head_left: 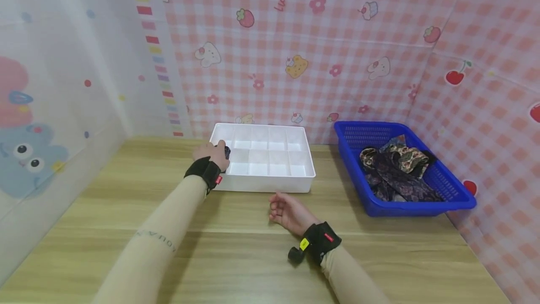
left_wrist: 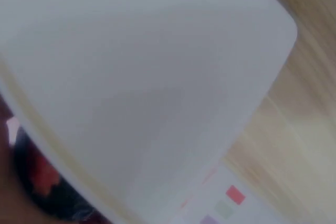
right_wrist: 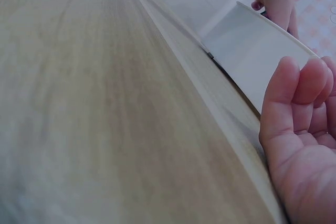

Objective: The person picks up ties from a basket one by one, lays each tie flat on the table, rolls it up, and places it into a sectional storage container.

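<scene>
A white divided box (head_left: 261,184) stands on the table, its compartments in two rows. My left hand (head_left: 213,154) reaches over the box's left end and grips a dark bundle of patterned cloth (head_left: 227,152) at the front-left compartment. In the left wrist view, the box's outer wall (left_wrist: 157,87) fills most of the frame, and the dark cloth (left_wrist: 47,182) with a red patch shows blurred behind its rim. Most of the bundle is hidden by my fingers. My right hand (head_left: 291,212) lies in front of the box, palm turned inward, fingers loosely curled around nothing.
A blue plastic basket (head_left: 415,208) on the right contains several crumpled patterned cloths (head_left: 401,168). Wood-grain table (head_left: 236,257) extends in front of the box. Printed curtains (head_left: 274,88) hang behind and on both sides.
</scene>
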`<state>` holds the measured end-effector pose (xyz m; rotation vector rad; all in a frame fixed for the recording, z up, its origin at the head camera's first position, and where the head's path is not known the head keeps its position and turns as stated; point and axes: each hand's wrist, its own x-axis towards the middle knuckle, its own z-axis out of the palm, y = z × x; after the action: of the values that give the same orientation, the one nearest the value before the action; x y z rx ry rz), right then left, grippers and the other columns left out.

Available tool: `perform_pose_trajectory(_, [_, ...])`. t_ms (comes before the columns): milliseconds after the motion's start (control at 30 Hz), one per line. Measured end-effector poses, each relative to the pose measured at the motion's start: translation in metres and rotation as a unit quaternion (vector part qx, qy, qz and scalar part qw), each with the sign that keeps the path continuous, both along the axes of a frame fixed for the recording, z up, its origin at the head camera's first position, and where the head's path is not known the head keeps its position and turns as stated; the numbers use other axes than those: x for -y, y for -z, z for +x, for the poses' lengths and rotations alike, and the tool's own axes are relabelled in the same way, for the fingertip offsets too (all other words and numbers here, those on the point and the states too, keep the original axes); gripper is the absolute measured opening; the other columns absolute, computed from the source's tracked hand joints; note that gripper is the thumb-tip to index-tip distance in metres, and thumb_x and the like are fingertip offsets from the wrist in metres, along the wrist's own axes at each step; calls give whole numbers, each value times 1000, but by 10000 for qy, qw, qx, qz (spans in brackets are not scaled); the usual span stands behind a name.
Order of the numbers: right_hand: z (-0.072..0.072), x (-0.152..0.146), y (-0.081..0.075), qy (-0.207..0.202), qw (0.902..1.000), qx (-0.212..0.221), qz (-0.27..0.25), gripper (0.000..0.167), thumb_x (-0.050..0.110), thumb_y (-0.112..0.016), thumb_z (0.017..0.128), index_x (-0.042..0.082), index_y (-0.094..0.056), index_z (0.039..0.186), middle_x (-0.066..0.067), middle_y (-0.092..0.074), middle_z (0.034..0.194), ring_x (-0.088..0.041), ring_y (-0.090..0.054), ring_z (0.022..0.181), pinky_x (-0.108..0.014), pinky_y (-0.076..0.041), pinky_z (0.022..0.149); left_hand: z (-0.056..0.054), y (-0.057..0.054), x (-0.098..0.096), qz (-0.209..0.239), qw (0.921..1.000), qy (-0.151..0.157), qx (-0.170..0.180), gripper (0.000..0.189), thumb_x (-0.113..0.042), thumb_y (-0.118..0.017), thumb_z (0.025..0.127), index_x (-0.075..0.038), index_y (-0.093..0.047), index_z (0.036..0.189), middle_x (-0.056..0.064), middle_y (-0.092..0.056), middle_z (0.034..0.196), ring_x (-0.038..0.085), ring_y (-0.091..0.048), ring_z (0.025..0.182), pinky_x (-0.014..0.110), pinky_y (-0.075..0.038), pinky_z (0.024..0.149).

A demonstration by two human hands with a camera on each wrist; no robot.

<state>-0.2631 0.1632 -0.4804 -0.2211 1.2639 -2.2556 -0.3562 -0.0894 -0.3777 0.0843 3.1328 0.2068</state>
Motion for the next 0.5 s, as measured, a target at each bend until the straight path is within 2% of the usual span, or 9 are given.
perform_pose_trajectory(67, [0,2,-1,14,10000,-2,17,36,23,-33,106,11,-63,90,1,-55,79,-12,-53,73,-26,-48,74,0,2,6,-75,9997,113,193,57,-31,-49,91,-8,-39,142,25,-51,127,41,-42,119,56,-30,98])
perform_pose_trajectory(133, [0,4,-2,19,10000,-26,34,36,23,-33,106,11,-63,91,1,-55,79,-12,-53,73,-26,-48,74,1,6,12,123,9990,227,375,59,-33,-44,93,-7,-36,146,25,-42,138,42,-30,129,60,-18,104])
perform_pose_trajectory(233, [0,5,-3,29,9999,-60,127,34,23,-34,105,10,-62,91,1,-55,80,-12,-52,73,-26,-47,73,6,11,22,470,9968,412,494,62,-36,-37,96,-6,-31,150,24,-27,148,42,-15,137,64,-5,106])
perform_pose_trajectory(300, [-2,6,-7,153,9988,-254,394,32,21,-37,105,9,-62,90,1,-56,78,-12,-53,71,-27,-48,71,9,14,26,682,9953,515,461,64,-40,-34,97,-6,-28,151,23,-19,153,42,-7,141,67,0,106])
perform_pose_trajectory(400, [-3,7,-27,480,9903,-842,996,26,19,-43,102,10,-63,87,1,-58,77,-11,-55,69,-26,-49,68,13,17,31,741,9948,686,93,70,-51,-30,98,-5,-28,151,22,-18,154,43,-7,142,69,-2,106])
perform_pose_trajectory(500, [0,-5,-67,765,9666,-1800,1658,22,15,-49,100,11,-64,85,1,-59,77,-10,-55,69,-26,-50,67,14,20,34,852,9935,717,-239,78,-62,-30,96,-7,-27,152,20,-18,156,43,-7,143,69,-3,106])
